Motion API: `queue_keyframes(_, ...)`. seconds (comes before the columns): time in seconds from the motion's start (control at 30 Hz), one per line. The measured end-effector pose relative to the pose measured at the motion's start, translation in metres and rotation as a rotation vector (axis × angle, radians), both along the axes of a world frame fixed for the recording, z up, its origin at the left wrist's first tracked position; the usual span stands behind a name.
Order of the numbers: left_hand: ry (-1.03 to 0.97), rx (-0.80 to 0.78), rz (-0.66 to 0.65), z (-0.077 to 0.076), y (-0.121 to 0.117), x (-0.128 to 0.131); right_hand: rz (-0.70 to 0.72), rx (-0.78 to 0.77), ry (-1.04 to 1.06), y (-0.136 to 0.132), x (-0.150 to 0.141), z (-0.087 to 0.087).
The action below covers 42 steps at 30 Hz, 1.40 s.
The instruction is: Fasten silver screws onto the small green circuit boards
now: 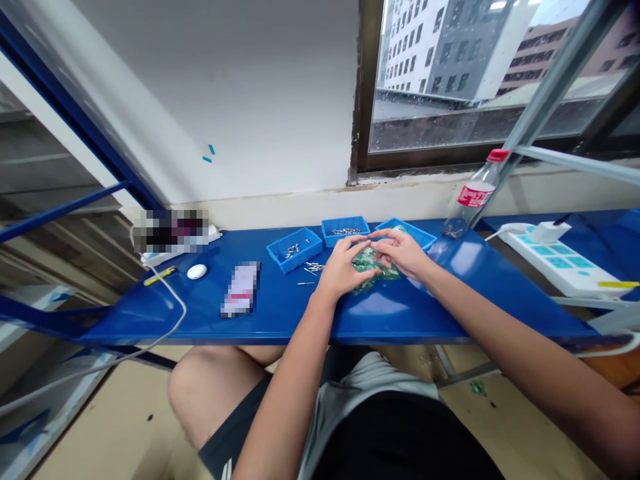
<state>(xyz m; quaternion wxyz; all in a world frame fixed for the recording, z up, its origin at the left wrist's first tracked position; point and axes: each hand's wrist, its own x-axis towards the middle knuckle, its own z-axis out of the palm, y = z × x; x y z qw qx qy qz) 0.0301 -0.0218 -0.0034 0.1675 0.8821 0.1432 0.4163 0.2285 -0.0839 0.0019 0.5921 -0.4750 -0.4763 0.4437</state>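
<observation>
My left hand and my right hand meet over a green circuit board lying on the blue bench. Both hands have their fingers curled onto the board and grip it from either side. Small metal pins lie loose on the bench just left of my left hand. Three blue trays stand right behind the hands: the left tray with a few metal parts, the middle tray with metal pins, and the right tray, partly hidden by my right hand.
A clear plastic bottle with a red cap stands at the back right. A white power strip lies on the far right. A white round object, a yellow pen and a white cable are on the left.
</observation>
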Motion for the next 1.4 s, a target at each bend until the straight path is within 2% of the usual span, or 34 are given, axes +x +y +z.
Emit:
queue_keyframes(0.1,-0.005,-0.064,0.014,-0.004,0.004,0.001,0.027,-0.017,0.049,0.001,0.002,0.002)
queue_keyframes(0.2,-0.008,-0.132,0.043,-0.002,0.004,0.0,0.111,-0.009,0.105,0.0,0.004,0.005)
queue_keyframes(0.3,-0.021,-0.168,0.07,0.002,0.002,-0.001,0.104,0.03,0.005,-0.002,0.005,0.005)
queue_keyframes(0.47,0.004,-0.168,0.084,0.001,0.001,0.0,-0.142,0.183,-0.288,0.001,0.005,0.0)
queue_keyframes(0.57,-0.009,-0.169,0.144,-0.001,0.004,0.0,-0.358,0.291,-0.418,0.001,0.012,0.004)
queue_keyframes(0.7,0.003,-0.171,0.181,-0.003,0.005,0.0,-0.669,0.329,-0.697,-0.008,0.032,0.013)
queue_keyframes(0.8,0.029,-0.167,0.187,-0.003,0.005,0.0,-0.739,0.394,-0.953,-0.013,0.051,0.014)
queue_keyframes(0.87,0.043,-0.169,0.196,-0.003,0.004,-0.001,-0.668,0.365,-1.091,-0.011,0.062,0.009)
queue_keyframes(0.97,0.074,-0.172,0.206,-0.004,0.004,-0.001,-0.42,0.271,-1.263,-0.005,0.072,-0.001)
queue_keyframes(1.0,0.088,-0.169,0.205,-0.004,0.004,-0.001,-0.376,0.257,-1.291,-0.003,0.074,-0.004)
queue_keyframes(1.1,0.131,-0.155,0.201,-0.003,0.003,-0.001,-0.408,0.29,-1.306,-0.002,0.074,-0.004)
queue_keyframes(1.17,0.138,-0.152,0.211,-0.003,0.003,-0.001,-0.459,0.375,-1.285,-0.006,0.068,0.001)
queue_keyframes(1.23,0.128,-0.152,0.226,-0.003,0.003,-0.001,-0.435,0.484,-1.256,-0.01,0.056,0.006)
queue_keyframes(1.3,0.11,-0.149,0.238,-0.003,0.003,-0.001,-0.299,0.55,-1.231,-0.013,0.04,0.009)
queue_keyframes(1.4,0.089,-0.141,0.241,-0.003,0.003,-0.001,-0.057,0.559,-1.228,-0.011,0.014,0.004)
